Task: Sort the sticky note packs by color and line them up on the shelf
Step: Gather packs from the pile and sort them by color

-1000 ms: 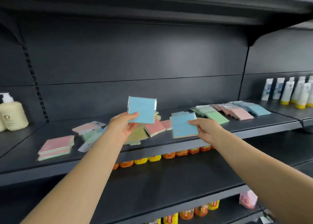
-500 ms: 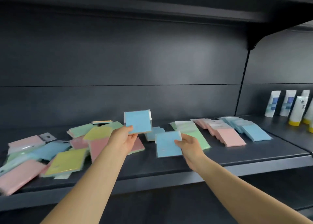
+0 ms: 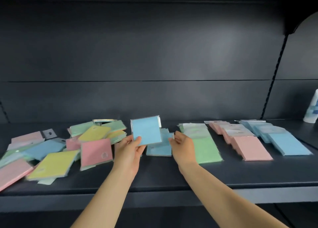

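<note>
While I watch through the head camera, the only view I have, my left hand (image 3: 129, 150) pinches a blue pack (image 3: 146, 132) by its lower corner, thumb on the face and fingers behind, and holds it tilted up above the shelf (image 3: 163, 174). I judge it is raised that way so its colour can be read before it goes to a row. My right hand (image 3: 182, 144) rests its fingers at the right edge of a second blue pack (image 3: 159, 148), which lies flat on the shelf just behind the lifted one; whether the fingers pinch it or only touch it I cannot tell.

To the right the sorted rows run from back to front, each pack overlapping the next like shingles: a green row (image 3: 204, 146) just beside my right hand, a pink row (image 3: 247, 146), then a blue row (image 3: 285, 143) farthest right. That blue row is, I judge, where both blue packs belong. To the left lies the unsorted heap (image 3: 56, 152), pink, yellow, green and blue packs crossed over one another at all angles.

Each pack is a thin, flat square in glossy clear wrap, likely slippery when stacked. Matt dark metal makes up the shelf. At the far right edge stands a white tube (image 3: 312, 109), partly cut off.
</note>
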Demonstrator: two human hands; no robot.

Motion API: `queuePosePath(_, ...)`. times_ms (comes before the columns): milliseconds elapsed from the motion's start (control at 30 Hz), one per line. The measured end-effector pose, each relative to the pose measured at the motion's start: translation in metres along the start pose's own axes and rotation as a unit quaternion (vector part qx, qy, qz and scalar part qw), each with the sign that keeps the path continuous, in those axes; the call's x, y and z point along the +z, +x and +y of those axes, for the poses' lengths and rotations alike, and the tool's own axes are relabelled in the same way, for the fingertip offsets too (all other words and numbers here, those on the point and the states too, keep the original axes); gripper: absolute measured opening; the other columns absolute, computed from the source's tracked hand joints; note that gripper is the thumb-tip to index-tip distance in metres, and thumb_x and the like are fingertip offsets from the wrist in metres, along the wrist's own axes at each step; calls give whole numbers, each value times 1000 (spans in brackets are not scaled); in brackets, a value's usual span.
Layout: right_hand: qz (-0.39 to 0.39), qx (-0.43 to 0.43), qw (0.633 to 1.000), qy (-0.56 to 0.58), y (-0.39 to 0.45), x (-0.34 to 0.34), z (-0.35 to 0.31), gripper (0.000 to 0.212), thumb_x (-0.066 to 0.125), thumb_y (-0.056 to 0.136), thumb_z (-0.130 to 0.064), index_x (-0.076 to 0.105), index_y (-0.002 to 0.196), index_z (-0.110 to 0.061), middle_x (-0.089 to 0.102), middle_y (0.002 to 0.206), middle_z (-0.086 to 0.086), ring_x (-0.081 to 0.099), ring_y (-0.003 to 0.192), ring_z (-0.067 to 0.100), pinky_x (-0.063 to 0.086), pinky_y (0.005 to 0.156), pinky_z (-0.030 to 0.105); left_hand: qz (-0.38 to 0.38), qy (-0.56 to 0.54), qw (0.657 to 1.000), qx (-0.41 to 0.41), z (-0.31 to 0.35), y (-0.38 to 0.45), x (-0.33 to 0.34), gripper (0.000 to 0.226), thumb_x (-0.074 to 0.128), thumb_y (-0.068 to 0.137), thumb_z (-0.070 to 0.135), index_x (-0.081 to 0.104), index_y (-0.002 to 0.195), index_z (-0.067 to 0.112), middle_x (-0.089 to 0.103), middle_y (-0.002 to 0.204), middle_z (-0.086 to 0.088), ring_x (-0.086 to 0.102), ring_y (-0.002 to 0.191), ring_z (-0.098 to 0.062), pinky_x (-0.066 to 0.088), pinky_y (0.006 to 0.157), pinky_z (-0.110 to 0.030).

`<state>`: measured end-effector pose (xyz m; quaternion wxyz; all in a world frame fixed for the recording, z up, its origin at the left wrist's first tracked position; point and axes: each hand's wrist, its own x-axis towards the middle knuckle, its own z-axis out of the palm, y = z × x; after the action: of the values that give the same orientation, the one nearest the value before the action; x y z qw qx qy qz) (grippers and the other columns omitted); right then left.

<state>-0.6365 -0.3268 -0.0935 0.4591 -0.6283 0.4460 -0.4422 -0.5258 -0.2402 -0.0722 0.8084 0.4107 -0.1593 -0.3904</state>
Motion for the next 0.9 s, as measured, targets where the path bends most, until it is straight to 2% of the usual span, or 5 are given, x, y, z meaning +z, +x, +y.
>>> queuePosePath(200,-22,-19,998,48,-11,-4,-4,9,51,95,-33,47,95,-25,47,84,-15,44,82,4,39,73,20,0,89,996,-14,-11,-9,0,11,50,91,-6,55,97,1,63,103,-14,63,90,-18,49,79,-28)
queuePosePath(400,-18,-16,998,50,-18,-9,-10,44,63,89,-13,50,130,-16,57,94,-12,58,94,11,46,72,20,-21,285,958,30,-20,-13,-3,10,59,88,2,57,97,5,65,103,-15,65,96,-22,55,75,-28)
queuePosePath(567,-9,-14,1000,5,-19,-13,-8,49,63,88,-9,47,135,-8,59,118,5,53,100,11,44,82,21,23,506,852,134,-25,-18,-4,11,68,82,19,65,88,11,66,84,2,62,81,-14,46,64,-19)
queuePosePath(733,-5,-15,997,-76,-21,-12,-10,32,60,89,-6,53,117,5,61,118,16,58,108,31,48,90,41,29,572,805,155,-24,-19,-4,14,71,81,23,60,86,17,56,75,12,56,75,-7,43,64,-16)
queuePosePath(900,-12,-25,992,-126,-20,-7,-10,26,59,90,-8,55,114,1,58,104,11,57,98,29,48,81,36,27,577,799,167,-24,-20,-6,19,70,81,23,53,83,17,51,73,12,50,70,-5,37,57,-10)
